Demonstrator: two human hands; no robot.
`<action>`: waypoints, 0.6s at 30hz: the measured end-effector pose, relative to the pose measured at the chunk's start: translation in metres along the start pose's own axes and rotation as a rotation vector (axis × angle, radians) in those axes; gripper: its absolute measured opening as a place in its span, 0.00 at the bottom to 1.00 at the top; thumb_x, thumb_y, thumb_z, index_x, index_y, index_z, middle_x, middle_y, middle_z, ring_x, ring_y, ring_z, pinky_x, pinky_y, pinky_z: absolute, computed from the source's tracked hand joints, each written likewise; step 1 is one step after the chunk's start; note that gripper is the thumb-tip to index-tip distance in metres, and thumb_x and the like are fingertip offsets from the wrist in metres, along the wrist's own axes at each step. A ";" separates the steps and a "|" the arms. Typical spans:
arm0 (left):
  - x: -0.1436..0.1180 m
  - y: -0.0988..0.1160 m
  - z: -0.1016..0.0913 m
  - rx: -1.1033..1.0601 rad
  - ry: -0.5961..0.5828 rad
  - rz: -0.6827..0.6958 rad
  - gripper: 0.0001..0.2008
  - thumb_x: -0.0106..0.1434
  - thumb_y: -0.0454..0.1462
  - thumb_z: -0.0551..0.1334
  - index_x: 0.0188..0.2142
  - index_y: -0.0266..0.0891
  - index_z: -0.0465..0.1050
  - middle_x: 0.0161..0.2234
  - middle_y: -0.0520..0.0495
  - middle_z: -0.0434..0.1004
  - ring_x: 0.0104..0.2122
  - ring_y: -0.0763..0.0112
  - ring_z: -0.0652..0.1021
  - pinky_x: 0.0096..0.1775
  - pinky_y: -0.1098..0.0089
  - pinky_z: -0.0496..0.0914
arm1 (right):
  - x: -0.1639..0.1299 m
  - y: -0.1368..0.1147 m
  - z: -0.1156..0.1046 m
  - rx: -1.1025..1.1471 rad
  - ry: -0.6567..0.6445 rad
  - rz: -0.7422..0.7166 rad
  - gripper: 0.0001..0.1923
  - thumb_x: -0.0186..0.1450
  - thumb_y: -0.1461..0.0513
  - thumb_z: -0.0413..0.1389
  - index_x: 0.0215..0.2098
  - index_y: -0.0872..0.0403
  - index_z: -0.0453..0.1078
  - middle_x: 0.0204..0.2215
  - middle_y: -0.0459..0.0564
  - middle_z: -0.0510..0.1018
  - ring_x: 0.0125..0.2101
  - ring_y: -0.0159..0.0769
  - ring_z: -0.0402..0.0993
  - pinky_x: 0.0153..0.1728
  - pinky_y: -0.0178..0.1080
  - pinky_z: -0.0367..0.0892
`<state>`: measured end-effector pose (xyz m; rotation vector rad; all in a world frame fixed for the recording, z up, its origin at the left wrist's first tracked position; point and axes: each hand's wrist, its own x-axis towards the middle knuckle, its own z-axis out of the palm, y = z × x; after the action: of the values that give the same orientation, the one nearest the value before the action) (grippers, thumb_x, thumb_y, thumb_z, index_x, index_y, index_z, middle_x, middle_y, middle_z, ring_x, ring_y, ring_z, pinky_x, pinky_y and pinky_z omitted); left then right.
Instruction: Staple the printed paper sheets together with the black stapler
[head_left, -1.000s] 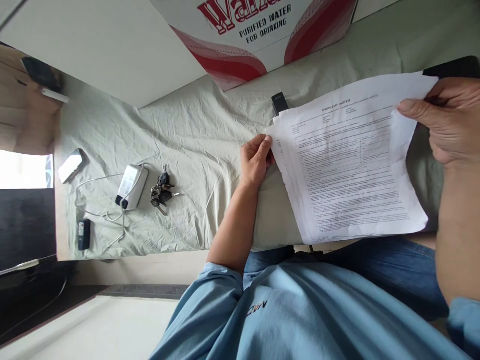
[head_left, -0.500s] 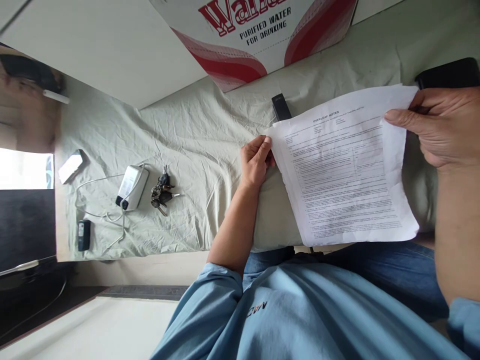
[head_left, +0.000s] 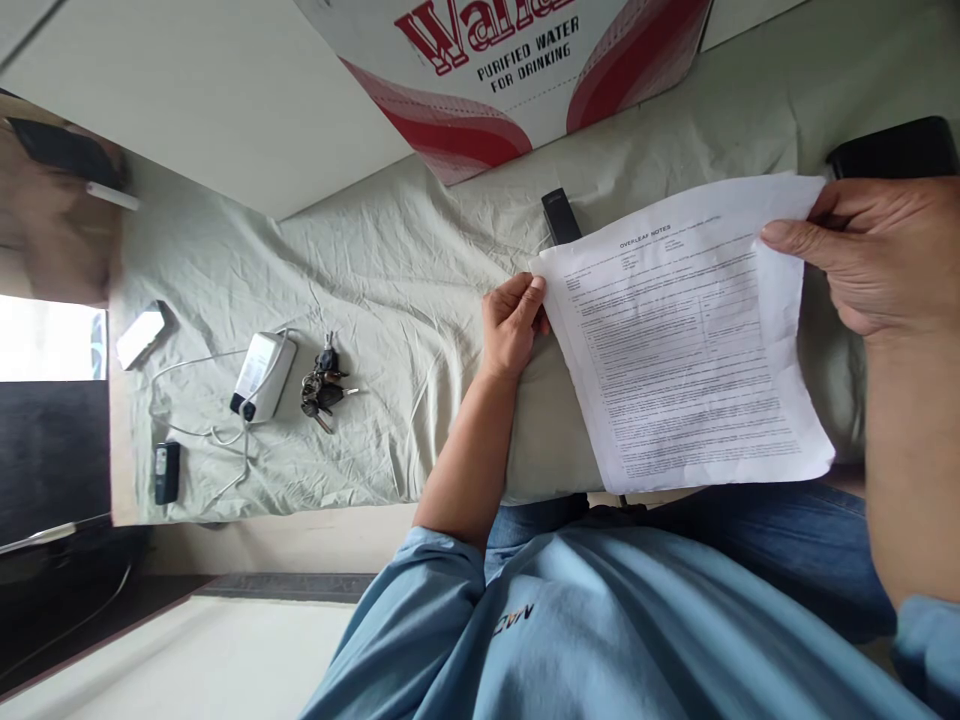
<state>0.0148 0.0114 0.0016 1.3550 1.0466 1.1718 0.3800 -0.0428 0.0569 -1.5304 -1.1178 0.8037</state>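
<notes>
A stack of printed white papers point(head_left: 682, 345) headed "OVERLEAF NOTES" lies tilted over a pale green pillow point(head_left: 547, 440) on the bed. My left hand point(head_left: 511, 322) pinches the stack's upper left corner. My right hand point(head_left: 877, 255) grips the upper right corner, thumb on top of the page. The sheets look nearly squared together. A small black device point(head_left: 559, 213) pokes out just above the papers' top left edge.
A wrinkled pale green sheet point(head_left: 375, 300) covers the bed. On it to the left lie a bunch of keys point(head_left: 321, 385), a white charger with cable point(head_left: 262, 375), a white phone point(head_left: 141, 335) and a small black remote point(head_left: 166, 472). A red-and-white water carton point(head_left: 517, 70) leans behind. A black object point(head_left: 892, 148) sits at right.
My right hand has pushed the top sheets leftward and down, so the fanned pages have closed up into a tidier stack. My left hand stayed at its corner.
</notes>
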 end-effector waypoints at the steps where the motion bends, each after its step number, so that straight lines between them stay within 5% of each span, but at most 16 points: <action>1: 0.000 -0.001 0.000 0.006 -0.001 0.001 0.46 0.70 0.80 0.75 0.25 0.46 0.66 0.18 0.57 0.62 0.16 0.76 0.65 0.20 0.68 0.57 | 0.000 -0.001 0.000 -0.003 0.004 -0.001 0.34 0.54 0.34 0.91 0.39 0.50 0.94 0.39 0.47 0.94 0.42 0.44 0.92 0.58 0.63 0.92; 18: -0.002 0.000 -0.002 0.096 -0.014 0.048 0.46 0.76 0.79 0.70 0.25 0.46 0.65 0.17 0.58 0.61 0.16 0.76 0.65 0.22 0.66 0.60 | 0.000 0.001 0.001 -0.012 -0.009 -0.021 0.20 0.64 0.47 0.88 0.43 0.50 0.95 0.40 0.47 0.93 0.45 0.46 0.94 0.64 0.66 0.92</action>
<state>0.0121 0.0098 0.0013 1.4685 1.0773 1.1584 0.3796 -0.0426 0.0557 -1.5238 -1.1455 0.7911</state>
